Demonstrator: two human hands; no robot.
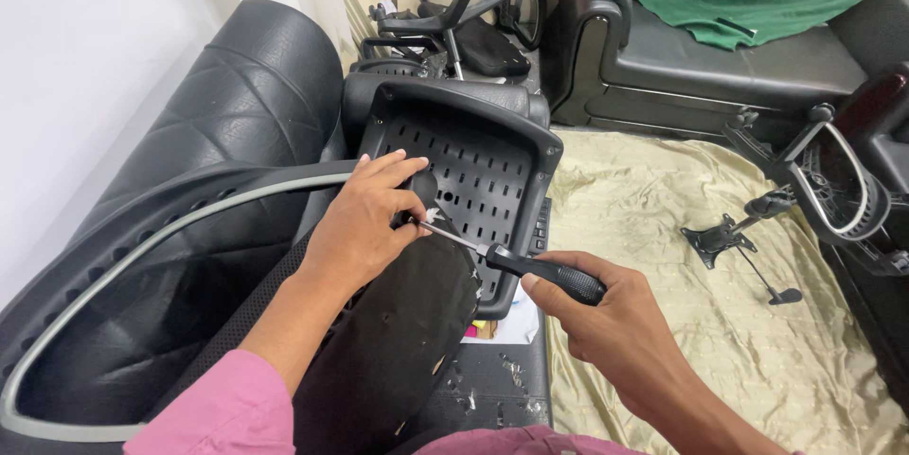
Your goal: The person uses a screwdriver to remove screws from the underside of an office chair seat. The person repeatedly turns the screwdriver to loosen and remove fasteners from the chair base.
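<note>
The right hand (606, 318) is closing fully around the black ribbed handle of a screwdriver (530, 270), fingers wrapped tight, and is aiming its metal shaft at a fastening point on the slotted black plastic seat pan (473, 166). The left hand (365, 218) is pressing on the seat pan just beside the screwdriver tip, fingers curled and pinching something small there; what it is pinching is too small to tell. The seat pan is leaning upright between the person's knees, and the dark fabric cushion (398, 332) is hanging loose in front of it, so the covering looks partly freed; whether the screw is going in or coming out is not clear, and the pan's other fixings seem untouched. Left of the seat pan a mesh chair back with a grey rim (142, 256) is crowding the left forearm closely. Right of the seat pan the gold cloth (663, 228) is lying open, with a chair mechanism (724, 239) and an armrest frame (833, 180) well apart
</note>
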